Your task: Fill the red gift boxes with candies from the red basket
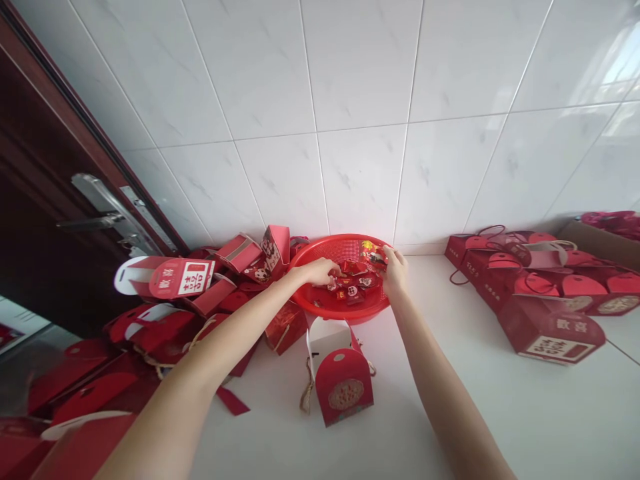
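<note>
A red plastic basket [340, 312] with a perforated wall stands against the tiled wall and holds several wrapped candies [353, 292]. My left hand [323, 272] reaches over its left side, fingers curled down among the candies; what they pinch is hidden. At the right rim is my right hand [395, 270], its fingers bent inward beside a colourful wrapper [370, 252] with yellow on it. Whether they grip a candy or the rim does not show. In front of the basket stands a red gift box [345, 387], its top open, white inside, with rope handles at its sides.
Many red gift boxes [173, 280] lie heaped on the left, beside a dark door with a metal handle [103, 217]. Rows of closed red boxes [545, 283] stand on the right. Behind them is a cardboard box [595, 240] with pink-red contents. White tiles rise behind the countertop.
</note>
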Tool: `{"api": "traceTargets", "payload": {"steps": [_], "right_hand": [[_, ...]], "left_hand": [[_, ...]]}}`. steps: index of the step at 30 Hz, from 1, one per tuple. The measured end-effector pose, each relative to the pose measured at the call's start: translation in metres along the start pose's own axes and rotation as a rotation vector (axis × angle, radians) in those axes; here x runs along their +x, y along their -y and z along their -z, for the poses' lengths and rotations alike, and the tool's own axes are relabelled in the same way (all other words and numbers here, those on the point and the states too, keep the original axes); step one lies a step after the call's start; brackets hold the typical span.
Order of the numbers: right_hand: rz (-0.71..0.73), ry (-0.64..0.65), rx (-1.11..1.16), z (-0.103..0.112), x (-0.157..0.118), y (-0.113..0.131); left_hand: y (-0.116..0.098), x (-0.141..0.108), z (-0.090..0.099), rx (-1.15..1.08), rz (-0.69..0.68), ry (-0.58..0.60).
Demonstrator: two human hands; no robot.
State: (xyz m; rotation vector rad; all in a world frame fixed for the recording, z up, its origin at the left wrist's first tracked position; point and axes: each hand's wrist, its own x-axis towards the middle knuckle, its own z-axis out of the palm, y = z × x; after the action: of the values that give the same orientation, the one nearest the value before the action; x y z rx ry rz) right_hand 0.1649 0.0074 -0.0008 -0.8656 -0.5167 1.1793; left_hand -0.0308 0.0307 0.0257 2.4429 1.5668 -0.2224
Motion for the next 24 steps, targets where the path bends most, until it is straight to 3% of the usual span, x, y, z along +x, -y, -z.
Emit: {"api": "traceTargets", "payload": {"steps": [12,24], "right_hand": [[-0.046,0.027,-0.039,0.003,0.004,0.006],[-0.059,0.092,-0.104,0.000,-0.008,0.025]], "left_hand": [[-0.013,0.028,-0.014,0.040,0.084,0.099],[-0.025,0.012,-0.011,-0.029,0.015,0.178]]}}
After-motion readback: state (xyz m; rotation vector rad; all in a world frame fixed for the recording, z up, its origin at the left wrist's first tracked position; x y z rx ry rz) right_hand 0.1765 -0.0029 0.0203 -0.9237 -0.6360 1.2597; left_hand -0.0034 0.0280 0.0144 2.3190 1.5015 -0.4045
